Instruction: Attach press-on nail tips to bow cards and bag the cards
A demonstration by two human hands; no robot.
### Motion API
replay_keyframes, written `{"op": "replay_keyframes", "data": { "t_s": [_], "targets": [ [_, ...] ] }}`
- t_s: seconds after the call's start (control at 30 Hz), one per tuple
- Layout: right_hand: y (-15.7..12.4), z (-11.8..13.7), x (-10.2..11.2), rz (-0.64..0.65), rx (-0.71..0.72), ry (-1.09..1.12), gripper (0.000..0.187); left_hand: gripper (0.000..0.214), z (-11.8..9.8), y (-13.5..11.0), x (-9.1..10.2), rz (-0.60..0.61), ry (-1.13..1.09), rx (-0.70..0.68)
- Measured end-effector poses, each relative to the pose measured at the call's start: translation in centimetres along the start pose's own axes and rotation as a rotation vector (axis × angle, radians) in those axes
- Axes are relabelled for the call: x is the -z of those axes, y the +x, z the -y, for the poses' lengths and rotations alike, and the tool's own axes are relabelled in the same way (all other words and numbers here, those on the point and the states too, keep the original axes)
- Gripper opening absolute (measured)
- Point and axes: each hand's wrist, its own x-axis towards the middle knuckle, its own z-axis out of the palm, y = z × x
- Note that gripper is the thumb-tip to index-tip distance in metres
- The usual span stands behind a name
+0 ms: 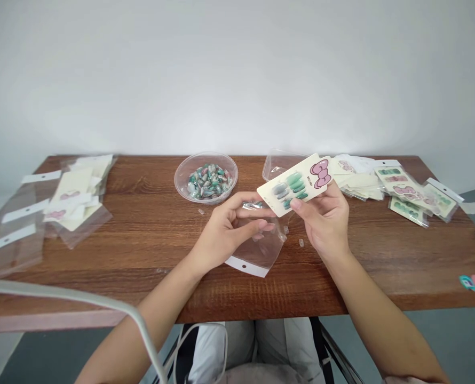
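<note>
My right hand (329,216) pinches a cream card (294,184) printed with a pink bow and set with green and grey press-on nails. The card is held tilted above the middle of the wooden table (149,234). My left hand (231,224) grips a clear plastic sleeve (257,248) with a white header strip, its mouth turned toward the card's lower corner. The card's corner sits right at the sleeve's opening.
A clear bowl (206,177) of loose green and grey nails stands behind my left hand. An empty clear tub (275,162) is behind the card. Packed cards (405,194) pile at the right, empty sleeves and blank cards (57,205) at the left. A grey cable (101,304) crosses the near left.
</note>
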Motion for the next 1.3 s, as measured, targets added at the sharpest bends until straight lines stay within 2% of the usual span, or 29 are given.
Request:
{"op": "replay_keyframes", "data": {
  "t_s": [0.47, 0.67, 0.77, 1.07, 1.3],
  "targets": [
    [-0.4, -0.2, -0.4, -0.004, -0.058, 0.061, 0.045, 0.044, -0.2, 0.2, 0.1, 0.024, -0.061, 0.073],
    [-1.1, -0.1, -1.0, -0.086, 0.025, -0.063, 0.042, 0.042, -0.1, 0.2, 0.4, 0.034, -0.102, 0.068],
    [-1.3, -0.2, -1.0, -0.088, 0.047, -0.106, 0.041, 0.043, -0.2, 0.2, 0.5, 0.029, -0.118, 0.059],
    [-1.7, -0.4, -1.1, -0.040, 0.014, -0.184, 0.038, 0.049, -0.4, 0.3, 0.3, -0.051, -0.045, 0.059],
    [-1.6, -0.4, -1.2, -0.069, -0.006, -0.199, 0.036, 0.046, -0.4, 0.2, 0.4, -0.047, -0.011, 0.033]
  ]
}}
